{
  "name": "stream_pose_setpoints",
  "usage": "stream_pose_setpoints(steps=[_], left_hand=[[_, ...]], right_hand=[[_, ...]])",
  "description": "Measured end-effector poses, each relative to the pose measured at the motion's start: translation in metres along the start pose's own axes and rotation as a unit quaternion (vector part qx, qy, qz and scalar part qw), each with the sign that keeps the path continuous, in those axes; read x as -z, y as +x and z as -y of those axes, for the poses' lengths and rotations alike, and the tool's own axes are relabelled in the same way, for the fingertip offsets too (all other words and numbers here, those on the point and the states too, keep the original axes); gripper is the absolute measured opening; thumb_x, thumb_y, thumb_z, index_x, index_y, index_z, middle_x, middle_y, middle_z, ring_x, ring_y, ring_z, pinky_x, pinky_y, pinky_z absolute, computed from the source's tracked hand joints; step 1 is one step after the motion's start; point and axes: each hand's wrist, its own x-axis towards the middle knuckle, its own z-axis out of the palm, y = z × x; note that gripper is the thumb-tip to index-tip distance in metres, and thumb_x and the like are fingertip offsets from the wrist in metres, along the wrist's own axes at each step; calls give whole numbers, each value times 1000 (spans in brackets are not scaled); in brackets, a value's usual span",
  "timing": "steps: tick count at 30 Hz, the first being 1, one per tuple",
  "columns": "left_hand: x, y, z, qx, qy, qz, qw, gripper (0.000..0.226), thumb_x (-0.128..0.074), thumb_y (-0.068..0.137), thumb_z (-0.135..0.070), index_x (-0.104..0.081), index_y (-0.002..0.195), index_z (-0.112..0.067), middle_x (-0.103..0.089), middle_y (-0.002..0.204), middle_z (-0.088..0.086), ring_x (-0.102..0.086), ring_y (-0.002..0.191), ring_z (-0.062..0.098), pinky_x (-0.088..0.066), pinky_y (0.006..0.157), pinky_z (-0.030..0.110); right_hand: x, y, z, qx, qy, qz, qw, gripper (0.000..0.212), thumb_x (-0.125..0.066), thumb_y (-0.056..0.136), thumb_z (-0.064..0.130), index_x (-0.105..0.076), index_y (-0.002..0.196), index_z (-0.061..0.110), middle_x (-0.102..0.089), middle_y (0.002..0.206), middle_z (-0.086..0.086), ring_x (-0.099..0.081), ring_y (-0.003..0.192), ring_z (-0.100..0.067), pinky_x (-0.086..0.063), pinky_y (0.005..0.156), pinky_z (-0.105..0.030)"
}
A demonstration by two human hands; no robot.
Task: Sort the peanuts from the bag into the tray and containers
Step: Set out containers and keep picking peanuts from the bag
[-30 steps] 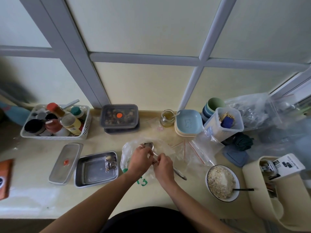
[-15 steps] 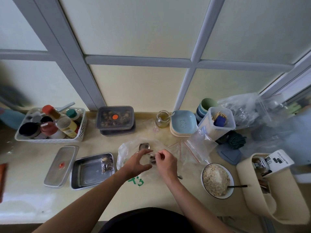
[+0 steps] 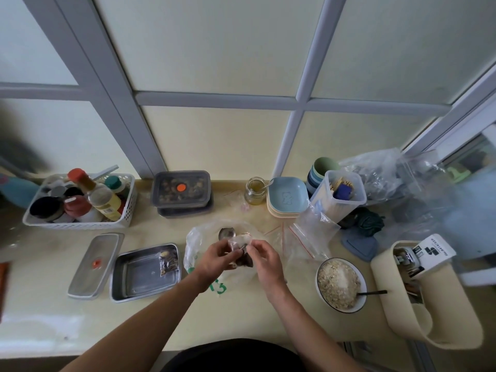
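Peanuts, dark ones, sit in a small clear packet (image 3: 240,249) that I see held between both hands, just above the surface (image 3: 161,323) at the middle of the view. The left hand (image 3: 217,260) has its fingers curled round the packet's left side. The right hand (image 3: 265,260) pinches the packet's upper right edge with thumb and fingers. Under the hands lies a large clear bag (image 3: 196,245) with green marks on it, and the bowl of a metal spoon (image 3: 226,233) shows on it just beyond the packet.

To the left of the bag stands an open metal tray (image 3: 126,291). One small packet of dark pieces (image 3: 168,261) lies at its far right corner, and the rest of its floor is bare metal. Its lid (image 3: 95,264), with an orange dot, lies just beside it on the left.

Further back, two dark plastic containers (image 3: 182,189) are stacked. The top one is closed, has an orange sticker and holds brown lumps that I cannot make out clearly. A white basket (image 3: 80,224) at far left holds bottles and jars. At right, a round bowl (image 3: 346,310) is full of pale flakes with a dark utensil handle over its rim. Behind it stand a glass jar (image 3: 254,193) of yellowish stuff, a stack of shallow blue dishes (image 3: 288,197) and a tall clear tub (image 3: 332,208).
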Motion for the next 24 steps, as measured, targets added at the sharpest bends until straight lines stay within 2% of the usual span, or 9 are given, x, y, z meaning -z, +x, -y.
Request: stream_pose_setpoints(steps=[3, 6, 9, 12, 14, 17, 20, 22, 24], left_hand=[[-4, -4, -3, -1, -6, 21, 1000, 21, -70, 95, -14, -65, 113, -3, -71, 93, 8, -71, 85, 14, -61, 77, 31], [-9, -9, -6, -18, -32, 33, 999, 18, -65, 98, -10, -69, 115, -7, -72, 92, 4, -69, 84, 12, -58, 77, 26], [-10, -9, -8, -10, -70, 20, 997, 18, -66, 98, -15, -72, 113, -7, -74, 97, 7, -69, 90, 16, -57, 83, 30], [-8, -7, -7, 15, -96, 12, 995, 26, -75, 92, -24, -69, 99, 0, -73, 97, 14, -68, 92, 21, -53, 95, 44], [-7, -6, -7, 21, -102, 10, 995, 27, -78, 89, -27, -67, 91, -2, -72, 94, 15, -68, 92, 22, -51, 97, 45], [-8, -7, -9, 17, -121, 1, 993, 22, -75, 91, -24, -68, 89, -3, -71, 91, 12, -67, 89, 18, -50, 94, 40], [-12, -7, -11, 19, -151, 6, 988, 31, -70, 95, -22, -65, 104, 6, -72, 96, 8, -67, 90, 16, -51, 90, 35], [-16, -8, -12, 18, -146, 26, 989, 23, -67, 97, -18, -70, 110, 1, -74, 96, 8, -69, 87, 16, -54, 80, 30], [-18, -9, -13, 13, -142, 24, 990, 17, -65, 98, -14, -74, 107, -3, -75, 89, 6, -69, 80, 13, -54, 70, 24]], right_hand=[[1, -2, -2, 12, -5, -12, 1000, 10, -71, 93, 26, -72, 84, 21, -74, 83, 0, -67, 80, -14, -54, 76, -35], [3, -2, -1, 18, -27, -38, 999, 17, -67, 93, 28, -69, 80, 17, -70, 76, 0, -60, 74, -11, -51, 73, -40], [5, -4, -2, 12, -58, -52, 997, 18, -64, 97, 26, -69, 81, 18, -68, 74, 3, -59, 72, -10, -49, 72, -36], [7, -6, -2, 23, -84, -97, 991, 20, -64, 99, 22, -67, 79, 20, -66, 72, 10, -58, 69, -6, -47, 68, -31], [8, -6, -2, 27, -87, -115, 989, 21, -63, 99, 22, -65, 78, 20, -66, 71, 10, -58, 68, -5, -46, 66, -30], [6, -7, -3, 33, -77, -109, 991, 21, -63, 100, 24, -66, 79, 22, -67, 72, 7, -61, 71, -9, -48, 67, -33], [1, -9, 0, 34, -47, -94, 994, 21, -63, 100, 21, -68, 80, 21, -69, 74, 2, -64, 74, -21, -51, 73, -40], [-2, -10, 4, 34, -32, -90, 995, 20, -63, 100, 22, -70, 82, 20, -72, 78, 2, -66, 79, -22, -53, 77, -41], [-3, -9, 5, 31, -27, -90, 995, 19, -63, 100, 23, -71, 83, 22, -73, 81, 3, -68, 82, -19, -53, 80, -42]])
